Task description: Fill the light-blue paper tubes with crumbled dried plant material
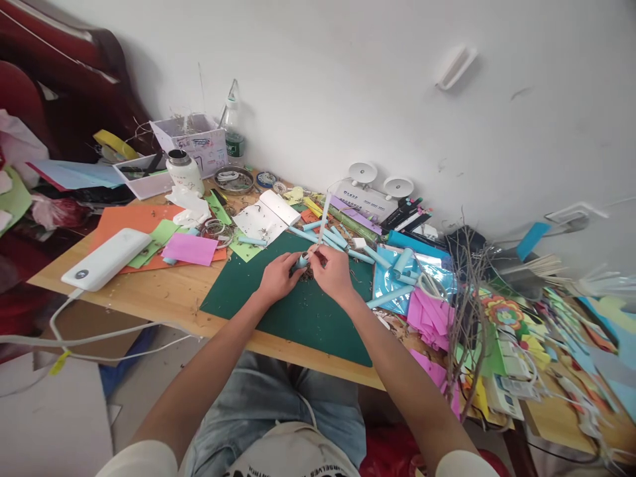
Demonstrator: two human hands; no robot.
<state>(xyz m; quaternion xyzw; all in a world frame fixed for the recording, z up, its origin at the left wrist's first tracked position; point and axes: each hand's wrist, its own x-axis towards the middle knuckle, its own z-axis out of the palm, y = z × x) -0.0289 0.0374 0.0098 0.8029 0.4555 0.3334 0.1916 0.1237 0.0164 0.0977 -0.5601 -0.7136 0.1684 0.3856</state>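
Observation:
My left hand (279, 277) is closed round a short light-blue paper roll (301, 262) above the green cutting mat (248, 285). Close beside it, my right hand (332, 271) pinches a thin whitish strip (324, 217) that points up and away from me. The strip's lower end meets the blue roll, though the fingers hide how they touch. Dark crumbly bits (307, 273) lie on the mat under my hands. Several more blue paper tubes (391, 297) are scattered just right of and beyond my right hand.
A white power bank (106, 260) with a cable lies at the left edge. Farther back stand a white bottle (185, 173), a plastic bottle (233, 132) and a paper box (201, 142). Upright twigs (464, 311) and pink paper (431, 315) are on the right.

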